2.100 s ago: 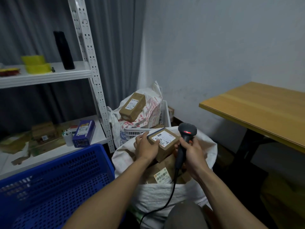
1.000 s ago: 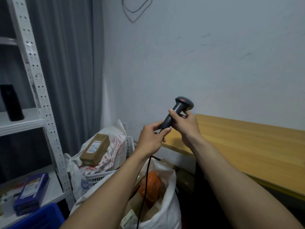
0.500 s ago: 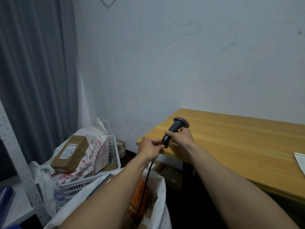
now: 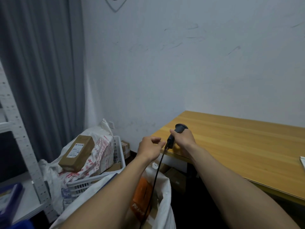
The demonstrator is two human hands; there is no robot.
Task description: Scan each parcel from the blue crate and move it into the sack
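The right hand [image 4: 184,138] has its grip closed around the scanner [image 4: 177,134], resting it at the surface [image 4: 239,146] corner; the left hand [image 4: 151,148] hangs loose, empty. The cable [image 4: 156,176] trails across the sack [image 4: 163,210] of parcels and could snag, dragging the scanner off.

Your right hand [image 4: 183,138] covers most of the scanner [image 4: 177,132], leaving only its head and handle base exposed. Your left arm hides much of the sack [image 4: 165,204]; the orange parcel [image 4: 142,199] inside shows partly, its print cut short. The blue crate [image 4: 19,224] barely enters the frame's bottom-left edge.
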